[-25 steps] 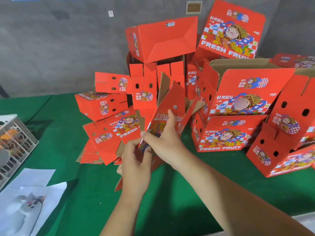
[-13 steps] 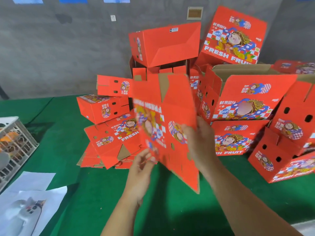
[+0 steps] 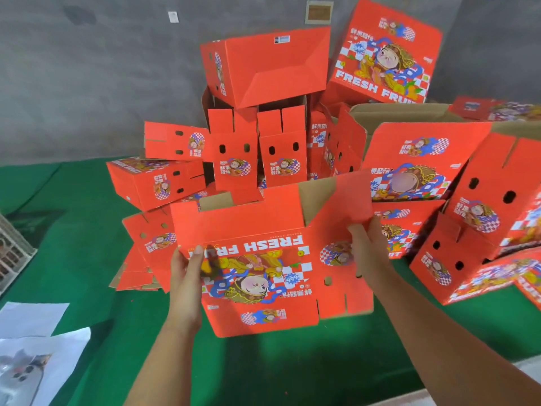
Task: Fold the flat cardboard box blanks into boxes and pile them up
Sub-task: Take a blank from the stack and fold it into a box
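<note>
A green cloth [image 3: 73,230] is spread over the table. At the near left, white paper sheets [image 3: 35,347] are laid on it, one printed with a grey-and-white animal picture. A white plastic crate [image 3: 14,253] is seen at the left edge. A grey wall [image 3: 87,83] stands far behind, with a small white label [image 3: 173,17] and a framed plaque [image 3: 319,12] fixed to it.

A red flat blank [image 3: 272,259], printed "FRESH FRUIT" upside down, is held upright above the bench. Behind it, folded red boxes [image 3: 409,177] are heaped untidily; more flat blanks [image 3: 140,268] are stacked left.
</note>
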### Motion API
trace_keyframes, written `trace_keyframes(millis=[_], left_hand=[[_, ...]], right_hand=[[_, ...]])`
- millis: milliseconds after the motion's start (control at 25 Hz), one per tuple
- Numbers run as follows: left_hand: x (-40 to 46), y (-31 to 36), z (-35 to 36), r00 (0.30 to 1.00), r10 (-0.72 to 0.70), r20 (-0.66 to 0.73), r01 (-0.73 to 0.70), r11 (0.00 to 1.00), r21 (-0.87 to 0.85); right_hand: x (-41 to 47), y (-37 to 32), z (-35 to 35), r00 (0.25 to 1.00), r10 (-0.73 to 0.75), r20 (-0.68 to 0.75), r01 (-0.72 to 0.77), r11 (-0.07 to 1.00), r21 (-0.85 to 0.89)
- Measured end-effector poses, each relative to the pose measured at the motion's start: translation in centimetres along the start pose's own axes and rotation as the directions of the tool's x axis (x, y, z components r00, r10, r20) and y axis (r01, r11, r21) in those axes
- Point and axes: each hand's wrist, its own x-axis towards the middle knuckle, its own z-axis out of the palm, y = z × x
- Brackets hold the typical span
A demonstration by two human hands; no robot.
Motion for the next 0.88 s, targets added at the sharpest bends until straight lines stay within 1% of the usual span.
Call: trace_keyframes(millis=[80, 120, 160, 200, 240, 280, 320, 360, 440, 480, 520, 560, 640, 720, 800, 840, 880], left_hand=[[-1.0, 0.5, 1.1, 0.995, 0.086, 0.042, -0.083, 0.995, -0.064], [-1.5, 0.8, 1.7, 0.989, 0.124, 0.086, -0.119, 0.991, -0.058], [-2.0, 1.3, 2.4, 0.979, 0.145, 0.14, -0.143, 0.989, -0.024], [-2.4, 1.6, 3.0, 0.97, 0.153, 0.191, -0.157, 0.987, 0.009], [-2.7, 1.9, 3.6, 0.966, 0.153, 0.208, -0.163, 0.986, 0.031], [-2.9, 1.9, 4.0, 0.967, 0.165, 0.194, -0.175, 0.984, 0.039], [-2.9, 1.9, 4.1, 0.973, 0.169, 0.16, -0.178, 0.983, 0.046], [-2.9, 2.1, 4.1, 0.981, 0.15, 0.121, -0.155, 0.987, 0.032], [-3.0, 2.2, 3.9, 0.992, 0.102, 0.077, -0.105, 0.994, 0.037], [-2.8, 2.0, 3.7, 0.99, 0.112, 0.09, -0.12, 0.989, 0.087], [-2.7, 1.6, 3.5, 0.982, 0.12, 0.146, -0.142, 0.979, 0.147], [-2.5, 1.5, 3.5, 0.97, 0.099, 0.222, -0.14, 0.974, 0.179], [-2.2, 1.9, 3.2, 0.939, 0.015, 0.343, -0.097, 0.97, 0.221], [-1.7, 2.6, 2.7, 0.908, -0.01, 0.418, -0.114, 0.956, 0.27], [-1.5, 3.3, 3.0, 0.852, -0.048, 0.522, -0.08, 0.972, 0.22], [-1.6, 3.4, 3.3, 0.843, -0.044, 0.536, -0.089, 0.972, 0.218], [-1.6, 3.3, 3.6, 0.864, -0.016, 0.504, -0.121, 0.964, 0.237]], right_hand=[[0.7, -0.8, 1.1, 0.997, 0.067, 0.023, -0.069, 0.995, 0.068], [0.9, -1.0, 1.6, 0.989, 0.128, 0.073, -0.135, 0.984, 0.114], [0.8, -1.4, 1.9, 0.956, 0.238, 0.173, -0.265, 0.952, 0.153], [0.5, -1.9, 2.0, 0.881, 0.353, 0.315, -0.417, 0.893, 0.167], [0.2, -2.2, 2.0, 0.796, 0.419, 0.436, -0.524, 0.838, 0.153], [0.0, -2.3, 2.0, 0.73, 0.429, 0.533, -0.579, 0.802, 0.147], [-0.1, -2.3, 2.0, 0.707, 0.404, 0.58, -0.577, 0.804, 0.143], [0.0, -2.4, 1.8, 0.717, 0.367, 0.593, -0.547, 0.823, 0.152], [0.5, -2.3, 1.4, 0.779, 0.272, 0.565, -0.441, 0.878, 0.187], [0.9, -1.9, 1.1, 0.807, 0.234, 0.542, -0.384, 0.906, 0.18], [1.2, -1.4, 0.7, 0.825, 0.206, 0.526, -0.333, 0.93, 0.159], [1.6, -0.7, 0.2, 0.824, 0.193, 0.533, -0.305, 0.943, 0.13], [2.0, 0.4, -0.9, 0.82, 0.225, 0.527, -0.286, 0.957, 0.036], [2.9, 1.1, -1.6, 0.853, 0.279, 0.441, -0.294, 0.955, -0.038], [3.8, 1.4, -2.4, 0.858, 0.338, 0.387, -0.339, 0.938, -0.068], [3.9, 1.4, -2.7, 0.849, 0.348, 0.398, -0.348, 0.934, -0.074], [4.2, 1.5, -3.1, 0.838, 0.345, 0.423, -0.344, 0.935, -0.081]])
